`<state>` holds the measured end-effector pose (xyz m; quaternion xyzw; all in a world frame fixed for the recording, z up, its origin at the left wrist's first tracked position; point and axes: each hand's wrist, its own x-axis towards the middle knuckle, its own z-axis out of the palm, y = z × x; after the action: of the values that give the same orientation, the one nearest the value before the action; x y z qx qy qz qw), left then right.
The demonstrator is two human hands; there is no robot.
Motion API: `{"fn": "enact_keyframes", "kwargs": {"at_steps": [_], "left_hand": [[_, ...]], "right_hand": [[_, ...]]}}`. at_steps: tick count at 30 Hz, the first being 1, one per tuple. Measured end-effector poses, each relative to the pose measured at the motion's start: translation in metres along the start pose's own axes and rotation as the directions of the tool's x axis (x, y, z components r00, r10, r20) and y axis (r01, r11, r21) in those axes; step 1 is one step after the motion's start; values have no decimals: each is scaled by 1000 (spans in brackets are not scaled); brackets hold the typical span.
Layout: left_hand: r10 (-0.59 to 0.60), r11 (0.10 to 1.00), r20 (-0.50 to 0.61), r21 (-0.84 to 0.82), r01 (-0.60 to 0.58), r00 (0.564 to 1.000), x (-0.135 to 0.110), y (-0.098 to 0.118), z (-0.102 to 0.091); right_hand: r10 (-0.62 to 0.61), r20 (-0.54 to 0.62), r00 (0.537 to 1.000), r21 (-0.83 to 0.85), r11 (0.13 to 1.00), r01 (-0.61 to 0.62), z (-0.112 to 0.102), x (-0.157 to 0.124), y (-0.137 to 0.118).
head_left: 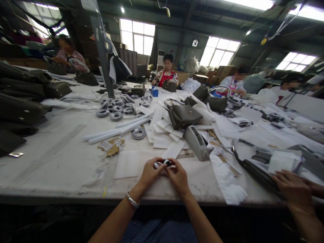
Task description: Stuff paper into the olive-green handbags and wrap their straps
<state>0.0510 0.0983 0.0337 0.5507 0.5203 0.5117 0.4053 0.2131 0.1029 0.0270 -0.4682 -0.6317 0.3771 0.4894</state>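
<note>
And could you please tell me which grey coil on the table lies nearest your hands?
The lone grey coil this side of the white tubes; the clustered ones lie beyond them.

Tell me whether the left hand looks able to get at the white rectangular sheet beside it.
Probably yes: the white rectangular sheet lies just left of the left hand, with only tabletop between, though that hand grips a small black-and-white item and may need freeing.
</note>
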Motion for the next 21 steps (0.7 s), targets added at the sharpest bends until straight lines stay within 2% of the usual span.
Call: {"fn": "enact_keyframes", "kwargs": {"at_steps": [3,5,12,21], "left_hand": [[-18,1000,28,-14,18,999,0,-1,-1],[-16,1000,62,-13,17,998,1,-1,-2],[22,1000,154,18,-25,988,0,2,-2],[-46,991,131,129,29,990,7,-11,-5]], "right_hand": [[52,73,996,90,994,-59,-2,2,3],[77,81,994,110,990,-86,-4,3,5],[75,-7,997,211,975,-71,-4,2,0],[168,-70,983,292,946,-140,1,7,3]]}}
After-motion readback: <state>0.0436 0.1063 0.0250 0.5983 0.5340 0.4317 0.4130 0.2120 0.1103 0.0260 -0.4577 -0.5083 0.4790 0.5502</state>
